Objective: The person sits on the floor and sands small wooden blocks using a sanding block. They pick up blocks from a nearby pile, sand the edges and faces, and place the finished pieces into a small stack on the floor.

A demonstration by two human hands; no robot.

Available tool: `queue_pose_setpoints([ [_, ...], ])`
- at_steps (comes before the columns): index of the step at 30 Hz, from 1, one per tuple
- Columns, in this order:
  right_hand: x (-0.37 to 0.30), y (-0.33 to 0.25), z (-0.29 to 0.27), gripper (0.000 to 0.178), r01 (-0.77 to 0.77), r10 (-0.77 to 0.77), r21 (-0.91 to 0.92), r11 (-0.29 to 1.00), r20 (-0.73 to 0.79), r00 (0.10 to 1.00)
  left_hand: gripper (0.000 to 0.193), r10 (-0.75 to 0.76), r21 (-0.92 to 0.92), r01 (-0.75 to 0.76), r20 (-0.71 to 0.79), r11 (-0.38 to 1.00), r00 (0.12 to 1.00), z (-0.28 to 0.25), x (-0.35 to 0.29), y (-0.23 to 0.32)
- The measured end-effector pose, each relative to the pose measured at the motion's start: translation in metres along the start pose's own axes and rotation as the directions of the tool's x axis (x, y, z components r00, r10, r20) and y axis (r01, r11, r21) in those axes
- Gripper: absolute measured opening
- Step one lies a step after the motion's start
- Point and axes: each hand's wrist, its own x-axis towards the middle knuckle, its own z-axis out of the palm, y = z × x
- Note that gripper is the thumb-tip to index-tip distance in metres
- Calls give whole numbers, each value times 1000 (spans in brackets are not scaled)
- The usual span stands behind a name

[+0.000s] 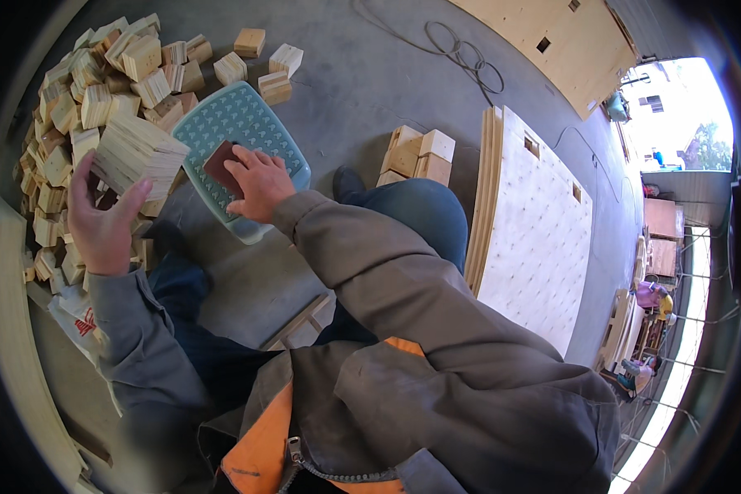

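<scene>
My left hand [99, 222] grips a pale wooden block [136, 152] with striped layered edges, held up in front of the block pile. My right hand [259, 181] rests on a reddish-brown sanding pad [220, 162], which lies on a teal perforated plastic stool seat [247, 115]. The fingers of the right hand cover much of the pad. Both grey sleeves reach in from the lower part of the picture.
A large heap of small wooden blocks [82, 90] fills the upper left. A short stack of blocks [420, 155] stands by my knee. Perforated plywood sheets [535, 230] lie on the right, a cable [461, 53] coils on the grey floor.
</scene>
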Motion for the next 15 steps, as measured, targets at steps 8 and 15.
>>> queue_pose_setpoints([
  [8,13,2,-60,83,-52,73,280,959,-68,995,84,43,94,-51,82,994,996,23,7,19],
  [15,2,0,-118,111,61,-38,520,852,-54,998,91,-47,-153,88,251,984,967,45,10,28],
])
